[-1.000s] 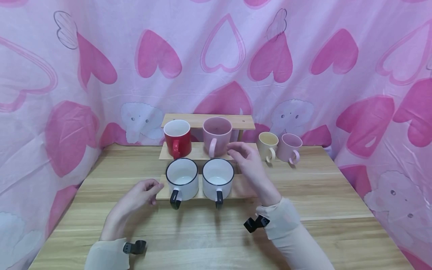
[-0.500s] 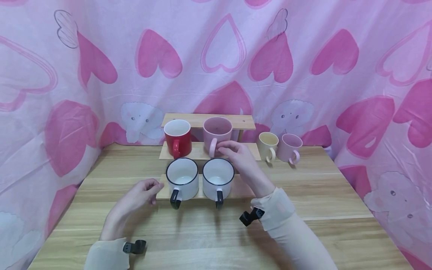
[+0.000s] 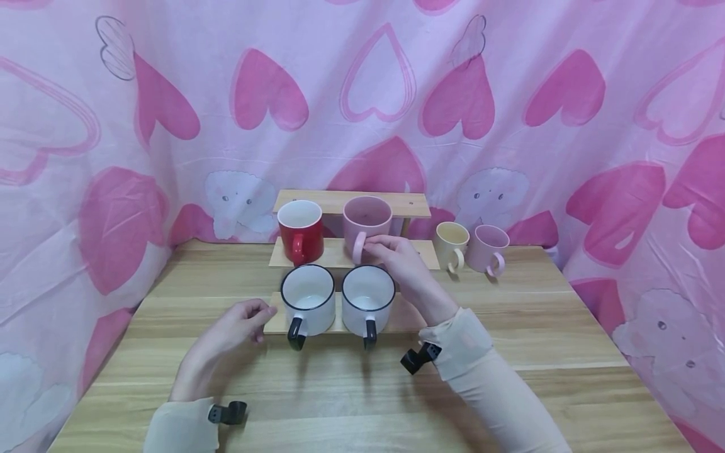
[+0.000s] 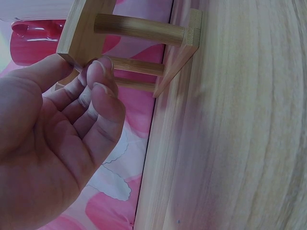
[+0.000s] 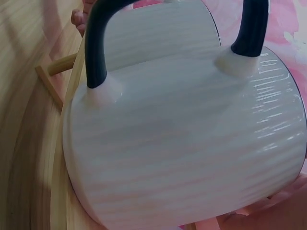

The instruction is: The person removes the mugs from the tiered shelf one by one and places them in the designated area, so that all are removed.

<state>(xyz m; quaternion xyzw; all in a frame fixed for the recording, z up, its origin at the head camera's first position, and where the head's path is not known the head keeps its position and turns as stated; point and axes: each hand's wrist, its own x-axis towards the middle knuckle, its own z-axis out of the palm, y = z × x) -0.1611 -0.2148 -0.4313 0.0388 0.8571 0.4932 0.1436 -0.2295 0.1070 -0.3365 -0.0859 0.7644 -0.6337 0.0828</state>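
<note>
A three-tier wooden rack (image 3: 354, 202) stands on the table with mugs on two tiers. My left hand (image 3: 240, 327) pinches the left end of its lowest tier; in the left wrist view, thumb and fingers meet at that board's corner (image 4: 72, 50). On the middle tier, my right hand (image 3: 404, 264) pinches the handle of the large pink mug (image 3: 354, 233), which stands upright. A red mug (image 3: 308, 244) sits to its left. Below are two white mugs, one left (image 3: 308, 314) and one right (image 3: 368, 311), with black rims and handles. The right white mug (image 5: 182, 143) hides most of my right hand in the right wrist view.
A small cream mug (image 3: 450, 242) and a small pink mug (image 3: 484, 248) stand side by side on the wooden table (image 3: 351, 396), right of the rack. A pink heart-patterned curtain (image 3: 374, 82) surrounds the back and sides.
My right hand has moved left from beside the large pink mug to its handle. The left hand stays at the rack, and the mugs keep their places.
</note>
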